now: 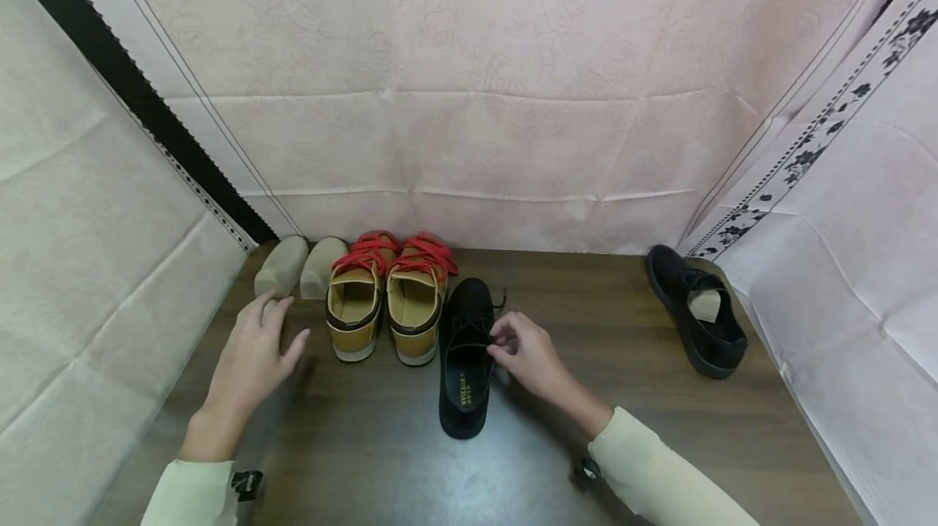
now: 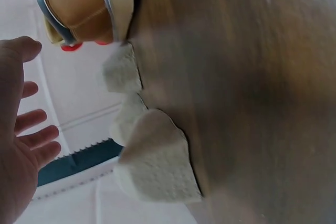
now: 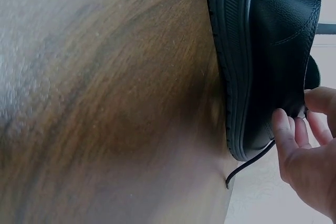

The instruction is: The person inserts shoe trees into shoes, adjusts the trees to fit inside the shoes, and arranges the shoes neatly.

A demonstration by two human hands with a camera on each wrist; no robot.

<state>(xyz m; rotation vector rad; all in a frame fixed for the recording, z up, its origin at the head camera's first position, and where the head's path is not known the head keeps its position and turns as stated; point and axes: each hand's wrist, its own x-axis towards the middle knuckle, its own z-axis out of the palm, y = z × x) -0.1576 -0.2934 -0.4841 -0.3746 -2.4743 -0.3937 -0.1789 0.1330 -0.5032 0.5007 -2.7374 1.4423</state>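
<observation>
A black lace-up shoe (image 1: 465, 379) stands on the wooden surface, toe away from me, with gold lettering on its insole. My right hand (image 1: 529, 353) pinches its right side by the laces, thumb at the opening's edge and fingers curled against the outer leather (image 3: 278, 40). One loose lace (image 3: 252, 162) trails down beside the toe. Over on the left, my left hand (image 1: 251, 353) reaches with spread, relaxed fingers and holds nothing. Just beyond its fingertips sit two rounded, grey-white shoe inserts (image 1: 282, 265), side by side.
Tan shoes (image 1: 354, 340) with red laces stand as a pair between the inserts and the black shoe. Another black shoe (image 1: 696, 322), a pale insert inside it, lies angled by the right wall. Patterned cloth (image 1: 454, 143) hangs behind, with pale cloth walls at both sides.
</observation>
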